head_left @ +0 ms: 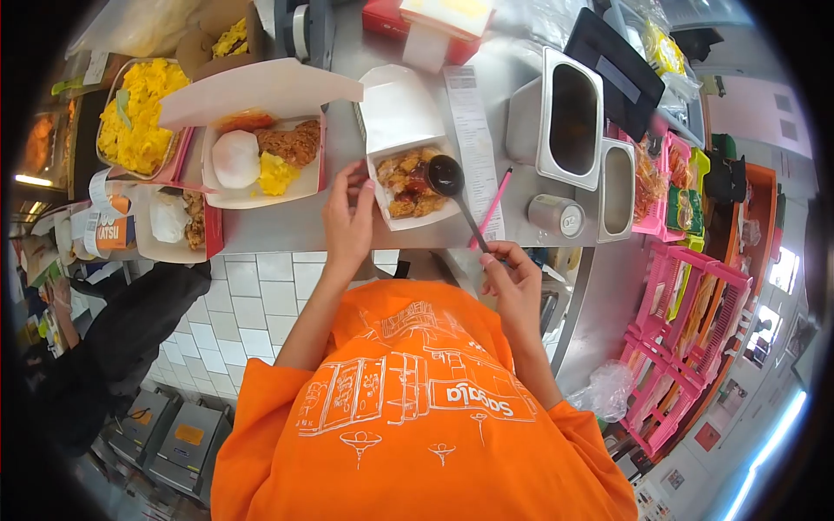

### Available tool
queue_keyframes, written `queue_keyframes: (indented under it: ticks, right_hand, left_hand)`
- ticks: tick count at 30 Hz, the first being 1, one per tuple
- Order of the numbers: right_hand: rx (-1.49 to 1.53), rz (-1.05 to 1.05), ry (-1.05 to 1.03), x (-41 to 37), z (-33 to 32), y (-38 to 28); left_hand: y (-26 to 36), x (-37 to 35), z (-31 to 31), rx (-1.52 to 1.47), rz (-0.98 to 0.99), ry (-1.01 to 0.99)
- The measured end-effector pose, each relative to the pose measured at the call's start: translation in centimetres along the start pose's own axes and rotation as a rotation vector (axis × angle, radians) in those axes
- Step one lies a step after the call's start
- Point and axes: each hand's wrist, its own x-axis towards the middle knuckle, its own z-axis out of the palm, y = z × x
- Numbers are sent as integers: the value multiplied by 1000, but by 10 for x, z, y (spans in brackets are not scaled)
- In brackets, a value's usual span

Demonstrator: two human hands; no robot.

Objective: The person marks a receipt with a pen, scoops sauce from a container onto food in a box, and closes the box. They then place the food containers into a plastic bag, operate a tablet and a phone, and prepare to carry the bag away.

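An open white paper food box [408, 221] stands on the steel counter, its lid folded back. Brown fried chicken pieces [401, 207] fill it, with dark sauce among them. At the box's left wall, my left hand [349, 208] grips the edge between thumb and fingers. My right hand [512, 278], by the counter's front edge, is closed round the handle end of a black ladle [446, 176]. The ladle's bowl is over the right side of the chicken; dark sauce shows beneath it. A pink pen [493, 207] and a long printed receipt [473, 130] lie right of the box.
To the left are an open box with rice, egg and fried meat [236, 161], another rice box [169, 217] and a tub of scrambled egg [143, 117]. Steel containers [526, 113], a can [556, 215] and a tablet [612, 74] stand right. Another person's dark sleeve [148, 321] shows left.
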Motion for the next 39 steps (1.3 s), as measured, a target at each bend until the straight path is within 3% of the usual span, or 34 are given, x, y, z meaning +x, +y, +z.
queue_keyframes:
  ticks: [6,8,12,14,17,20,22,25,27,28,30,33,35,39]
  right_hand:
    - [141,125,-130,7,-25,-36]
    - [-16,94,-184,12,-19,-31]
    - [-275,-8,-114,17,-10,4]
    - [-189,-43,-74,16,-9,1]
    - [-41,91,-203,11,-21,-35]
    - [24,55,-210,12,-56,-73]
    - [-52,-14,-63,10,-79,-107]
    - [-248,-158,93,27,-109,-136]
    - [-652,-430,214,50,-122,-139]
    - [-648,-427,220,63,-121,-138]
    - [-1165,-882,351,88,-106,-136]
    - [-1317,-777,365,116,-76,-134]
    - [-1621,-766,251,135,-63,-126]
    - [-1479,-623,82,133,-59,-126]
  left_hand:
    - [-3,35,7,-202,-56,21]
    - [-5,37,6,-48,12,-10]
    - [-4,32,8,-44,17,46]
    - [-11,29,6,-41,22,48]
    - [-6,26,10,-81,14,41]
    - [-10,26,7,-119,-15,26]
    - [-9,27,7,-129,-26,32]
    - [-8,28,6,-133,-36,27]
    - [-7,28,6,-125,-41,23]
    - [-5,27,5,-109,-43,25]
    - [-5,27,6,-93,-40,12]
    - [-4,26,4,-61,-64,0]
    - [-7,26,2,-53,-60,-17]
    - [-6,27,2,-61,-65,-7]
